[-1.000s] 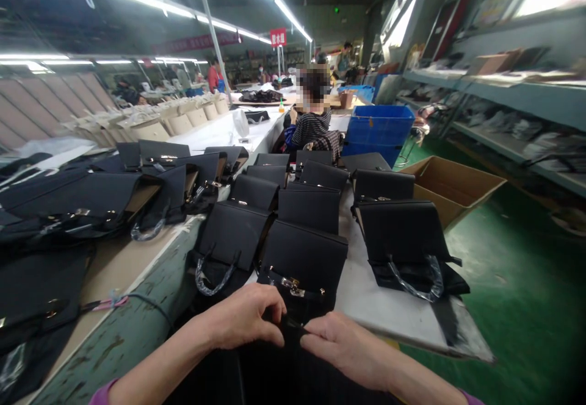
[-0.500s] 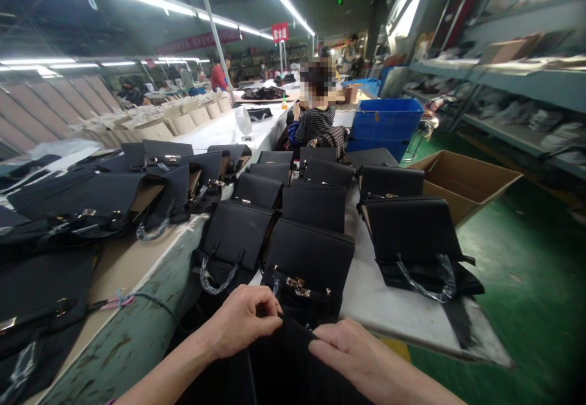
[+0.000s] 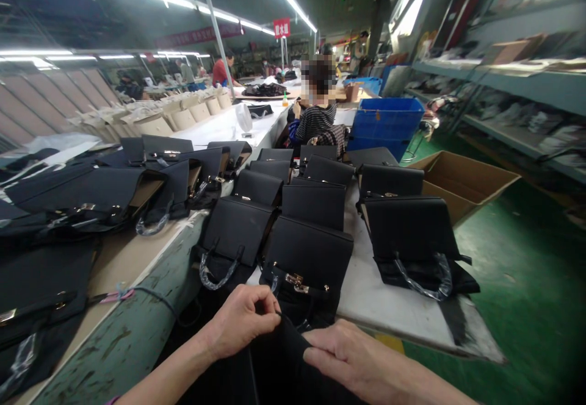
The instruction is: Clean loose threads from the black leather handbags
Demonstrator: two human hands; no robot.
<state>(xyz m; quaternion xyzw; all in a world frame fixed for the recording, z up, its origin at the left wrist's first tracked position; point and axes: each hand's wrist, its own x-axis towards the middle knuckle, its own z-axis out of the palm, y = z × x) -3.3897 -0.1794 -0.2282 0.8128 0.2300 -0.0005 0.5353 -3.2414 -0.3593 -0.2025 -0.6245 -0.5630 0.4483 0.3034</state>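
Between thumb and fingers, my left hand (image 3: 245,321) pinches the top edge of a soft black material (image 3: 286,359) at the bottom centre. My right hand (image 3: 341,353) is closed on the same edge, a little lower and to the right. Most of this piece drops out of the frame, so I cannot tell whether it is a whole bag. Just beyond my hands lies a black handbag (image 3: 311,246) with a gold clasp. To its left is another black handbag (image 3: 238,228) with a plastic-wrapped handle, and a similar black handbag (image 3: 407,228) lies to the right.
More black bags cover the left bench (image 3: 174,271) and the white table (image 3: 366,295). A cardboard box (image 3: 462,179) and a blue bin (image 3: 387,121) stand to the right. Ahead sits a person in a striped top (image 3: 315,121). Shelves (image 3: 503,88) line the right side.
My right hand has shifted slightly left and down along the black edge. My left hand keeps its pinch almost in place. The view has moved slightly.
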